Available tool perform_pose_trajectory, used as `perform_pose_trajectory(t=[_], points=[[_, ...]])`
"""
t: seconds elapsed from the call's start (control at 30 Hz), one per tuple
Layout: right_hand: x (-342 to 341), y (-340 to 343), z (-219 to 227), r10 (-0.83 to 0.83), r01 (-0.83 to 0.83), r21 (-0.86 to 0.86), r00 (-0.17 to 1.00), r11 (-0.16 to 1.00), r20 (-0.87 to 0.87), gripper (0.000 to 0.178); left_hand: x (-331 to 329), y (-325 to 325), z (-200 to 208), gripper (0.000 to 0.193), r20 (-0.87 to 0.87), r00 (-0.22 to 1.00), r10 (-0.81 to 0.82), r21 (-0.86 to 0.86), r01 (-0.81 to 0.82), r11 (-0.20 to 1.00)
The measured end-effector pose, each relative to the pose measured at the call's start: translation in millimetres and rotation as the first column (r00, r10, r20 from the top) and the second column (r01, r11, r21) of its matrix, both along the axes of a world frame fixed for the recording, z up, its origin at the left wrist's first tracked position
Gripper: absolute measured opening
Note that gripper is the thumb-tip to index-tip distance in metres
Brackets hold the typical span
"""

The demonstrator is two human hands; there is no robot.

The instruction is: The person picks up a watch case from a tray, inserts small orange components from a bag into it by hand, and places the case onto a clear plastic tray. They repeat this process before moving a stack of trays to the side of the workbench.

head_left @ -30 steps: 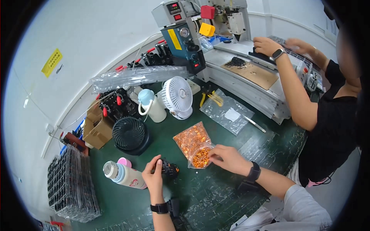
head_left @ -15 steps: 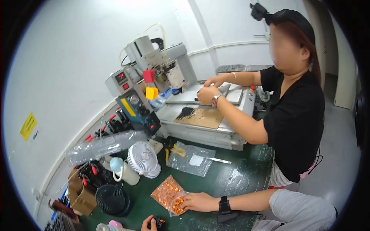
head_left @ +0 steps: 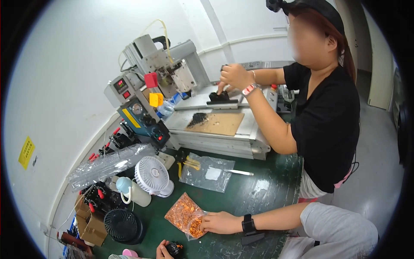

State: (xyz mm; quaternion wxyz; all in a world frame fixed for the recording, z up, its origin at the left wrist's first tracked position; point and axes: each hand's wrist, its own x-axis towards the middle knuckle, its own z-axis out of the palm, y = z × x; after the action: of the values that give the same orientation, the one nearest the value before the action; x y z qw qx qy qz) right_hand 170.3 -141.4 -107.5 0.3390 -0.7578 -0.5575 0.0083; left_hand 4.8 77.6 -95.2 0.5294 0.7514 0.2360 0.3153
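My left hand (head_left: 162, 249), cut by the lower edge, is closed on a small dark part with orange pieces (head_left: 174, 248); its exact kind cannot be made out. My right hand (head_left: 222, 222) reaches in from the right, wearing a black wrist strap. Its fingers are bent together at the mouth of a clear plastic bag (head_left: 180, 211) full of small orange ring-like pieces (head_left: 196, 225). The bag lies on the green table (head_left: 233, 200). What the right fingertips pinch, if anything, is hidden.
A white fan (head_left: 152, 175), a bottle (head_left: 136, 192) and a black fan (head_left: 124, 225) stand at left. Beyond lies a clear bag with cutters (head_left: 207, 172). A co-worker (head_left: 325, 116) handles a black part (head_left: 219, 97) at a bench machine (head_left: 202, 144).
The view has shifted a little. My right fingers remain at the bag and my left hand keeps its dark part. The co-worker's near hand has risen, and a black part now shows on the machine.
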Motion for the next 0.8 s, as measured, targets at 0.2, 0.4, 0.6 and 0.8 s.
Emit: perform_pose_trajectory(t=[0.2,0.4,0.6,0.8], points=[[-5,1,-6,-0.015,0.015,0.022,1.000,1.000,0.004,0.015,-4,1,-2,0.032,-0.026,1.000,0.008,-0.012,-0.008,1.000],[-4,1,-4,-0.004,0.004,-0.003,1.000,1.000,-0.004,0.017,-3,1,-1,0.030,-0.057,0.998,-0.004,-0.012,0.004,1.000],[-11,0,-2,-0.047,0.047,-0.012,0.999,0.999,0.003,0.017,-12,7,-8,0.041,0.071,0.964,0.258,-0.095,-0.251,0.963],[-5,1,-7,-0.027,0.025,0.053,0.999,0.998,0.035,0.016,-5,3,-4,0.041,0.189,0.943,0.274,0.013,-0.282,0.959]])
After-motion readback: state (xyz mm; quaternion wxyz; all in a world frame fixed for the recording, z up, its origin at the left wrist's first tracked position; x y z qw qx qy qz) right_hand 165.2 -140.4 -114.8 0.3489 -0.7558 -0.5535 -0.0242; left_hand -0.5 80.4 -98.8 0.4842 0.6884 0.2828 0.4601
